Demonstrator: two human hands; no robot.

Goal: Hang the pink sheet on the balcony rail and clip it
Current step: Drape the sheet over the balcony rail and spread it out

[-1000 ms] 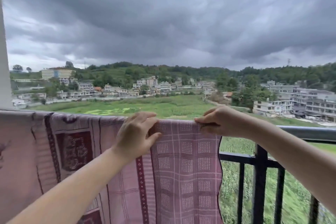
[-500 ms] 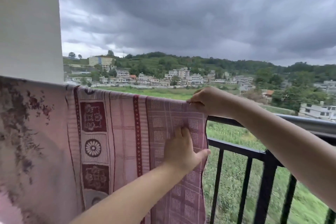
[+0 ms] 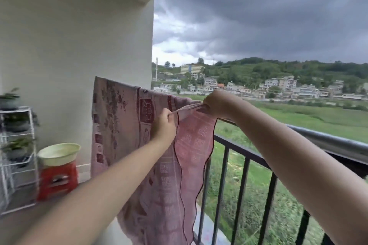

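While the sheet drapes limp over the rail, left hand and right hand each pinch its bunched top hem—light, soft, likely slippery there.

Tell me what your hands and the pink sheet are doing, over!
Left hand pinching pink sheet edge. Right hand gripping bunched corner at balcony rail. Sheet draped over rail; no clip visible. Nothing blocking.

A single head-worn camera looks forward and slightly down from just behind the balcony rail, turned toward the left wall. The forearms fill the near foreground; fields and hillside houses lie far right.
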